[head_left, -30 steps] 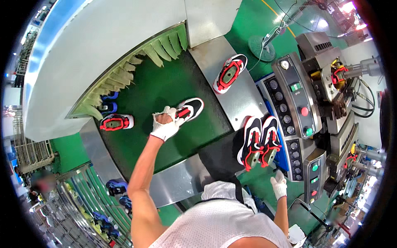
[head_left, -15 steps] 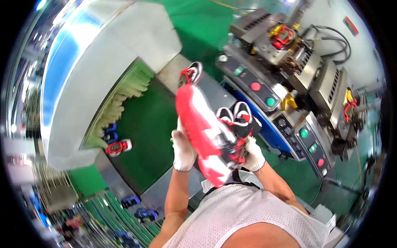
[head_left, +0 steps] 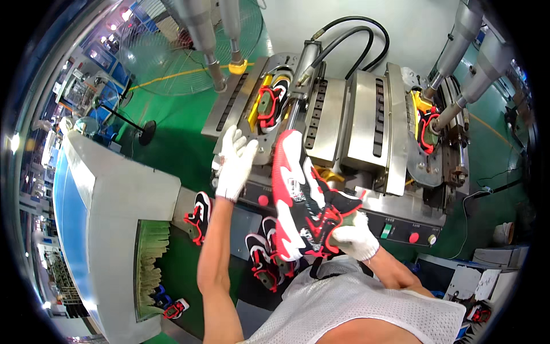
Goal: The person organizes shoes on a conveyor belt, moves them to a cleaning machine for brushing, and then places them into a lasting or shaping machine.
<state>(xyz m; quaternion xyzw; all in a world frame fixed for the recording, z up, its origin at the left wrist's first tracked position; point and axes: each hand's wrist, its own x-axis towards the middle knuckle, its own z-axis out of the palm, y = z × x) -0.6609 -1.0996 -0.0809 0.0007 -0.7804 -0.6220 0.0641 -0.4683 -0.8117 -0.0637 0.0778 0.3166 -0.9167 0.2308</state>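
Note:
My right hand [head_left: 358,238], in a white knit glove, grips a red, white and black sneaker [head_left: 295,198] at its heel opening. The sneaker is tilted with its toe pointing up. My gloved left hand [head_left: 236,163] is empty, fingers spread, just in front of the left station of a steel pressing machine [head_left: 321,126]. Another sneaker [head_left: 275,103] sits in that station beside a yellow part. At the machine's right station stands one more sneaker [head_left: 427,129]. Close to my body, a pair of sneakers [head_left: 260,252] rests on a dark surface.
Left stands a large white housing [head_left: 123,200] with a green strip curtain [head_left: 152,264]; a single sneaker [head_left: 199,218] lies by its corner. Metal cylinders [head_left: 197,28] hang over the left station. Buttons line the machine's front panel [head_left: 395,226]. A fan guard [head_left: 189,46] is behind.
My view has swung toward the machine. The left hand has come off the sneaker and moved up to the left station. My right hand now holds the sneaker alone.

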